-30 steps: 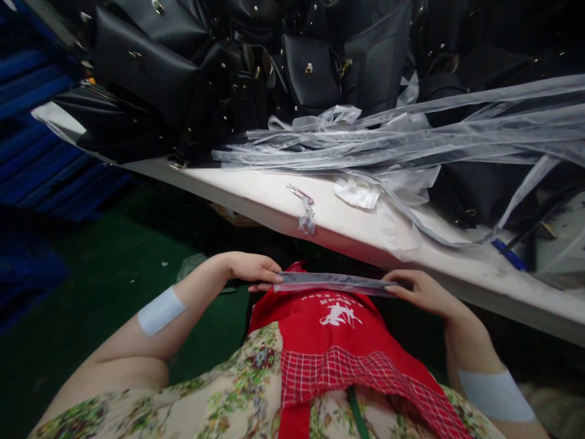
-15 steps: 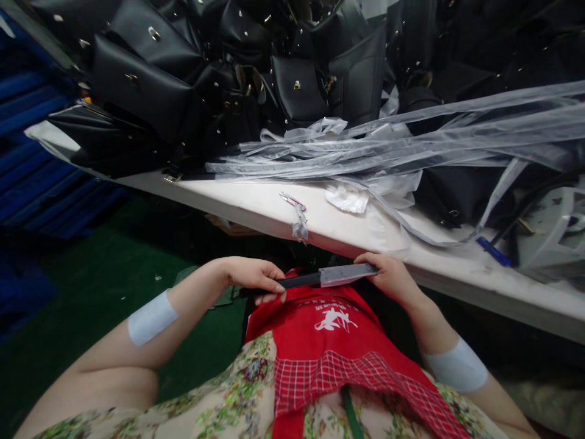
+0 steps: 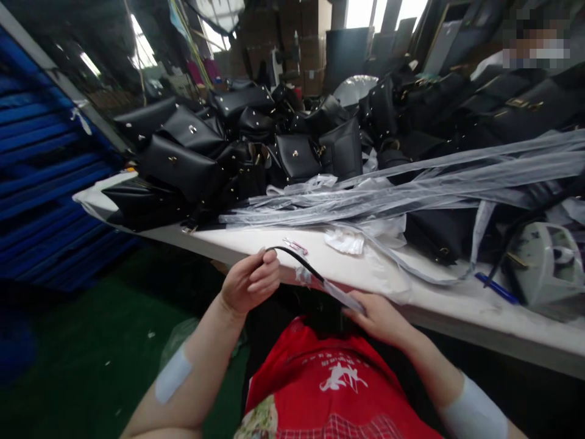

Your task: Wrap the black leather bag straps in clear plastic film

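A narrow black strap curves between my two hands, just off the front edge of the table. My left hand pinches its bare black end, fingers curled, raised near the table edge. A translucent plastic sleeve covers the strap's other end, and my right hand is closed on that covered part, lower and closer to my apron. Behind the strap, small pink-handled thread snips lie on the white table, with a crumpled bit of plastic hanging by them.
Black handbags are heaped along the back. Long plastic-sleeved strips stretch across the table to the right. A white tape dispenser and a blue pen-like object sit at right. Stacked blue panels stand at left.
My left hand has risen toward the table edge, bending the strap that was straight before. My right hand keeps hold of the sleeved end. The view has tilted up, showing the room behind.
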`<state>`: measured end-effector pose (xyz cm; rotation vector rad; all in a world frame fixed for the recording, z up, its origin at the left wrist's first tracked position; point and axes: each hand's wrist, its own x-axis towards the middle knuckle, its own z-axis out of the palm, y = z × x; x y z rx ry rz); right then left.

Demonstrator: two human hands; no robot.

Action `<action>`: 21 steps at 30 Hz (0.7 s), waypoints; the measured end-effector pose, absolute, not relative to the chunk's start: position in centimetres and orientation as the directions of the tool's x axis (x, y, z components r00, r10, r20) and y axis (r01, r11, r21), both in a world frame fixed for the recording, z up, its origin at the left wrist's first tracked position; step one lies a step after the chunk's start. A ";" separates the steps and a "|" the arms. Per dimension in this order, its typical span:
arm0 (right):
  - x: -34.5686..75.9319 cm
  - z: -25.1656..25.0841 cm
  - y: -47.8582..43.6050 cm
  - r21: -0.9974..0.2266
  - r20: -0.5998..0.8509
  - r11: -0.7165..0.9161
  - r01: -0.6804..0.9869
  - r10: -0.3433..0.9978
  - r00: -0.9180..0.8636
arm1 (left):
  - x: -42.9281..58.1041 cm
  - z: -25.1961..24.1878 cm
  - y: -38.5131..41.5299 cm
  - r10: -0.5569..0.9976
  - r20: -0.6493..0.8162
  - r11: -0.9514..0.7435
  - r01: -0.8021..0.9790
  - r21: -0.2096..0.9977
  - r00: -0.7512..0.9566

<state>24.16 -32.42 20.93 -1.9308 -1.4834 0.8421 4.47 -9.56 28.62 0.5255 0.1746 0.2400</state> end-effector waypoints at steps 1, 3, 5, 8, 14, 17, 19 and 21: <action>23.0 21.5 -31.6 -0.781 -0.134 -0.183 0.598 0.983 0.125 | 5.9 29.4 -9.8 0.416 -0.075 0.801 -0.326 0.502 0.906; 21.0 22.6 -30.3 -0.848 -0.093 -0.085 0.523 0.996 0.012 | 8.4 30.4 -10.4 0.619 -0.028 0.669 -0.508 0.543 0.785; 20.1 23.5 -29.6 -0.890 -0.041 -0.016 0.455 0.998 -0.046 | 9.6 31.0 -11.0 0.680 0.060 0.534 -0.550 0.642 0.731; 20.6 24.0 -30.1 -0.884 -0.002 -0.042 0.466 0.996 0.085 | 8.4 31.5 -11.7 0.513 0.180 0.444 -0.439 0.781 0.839; 24.0 21.6 -33.3 -0.838 -0.014 -0.217 0.501 0.926 0.378 | 3.0 31.7 -11.0 0.210 0.023 0.319 -0.091 0.943 0.978; 25.1 20.2 -34.9 -0.814 -0.028 -0.271 0.513 0.901 0.432 | 2.0 30.8 -10.5 0.126 -0.155 0.260 0.118 0.958 0.980; 25.6 19.7 -35.7 -0.795 -0.025 -0.298 0.529 0.887 0.462 | 1.7 30.1 -10.3 0.075 -0.237 0.236 0.213 0.948 0.969; 26.0 19.4 -36.3 -0.776 -0.021 -0.313 0.547 0.881 0.473 | 1.5 29.5 -10.4 0.024 -0.285 0.221 0.273 0.936 0.958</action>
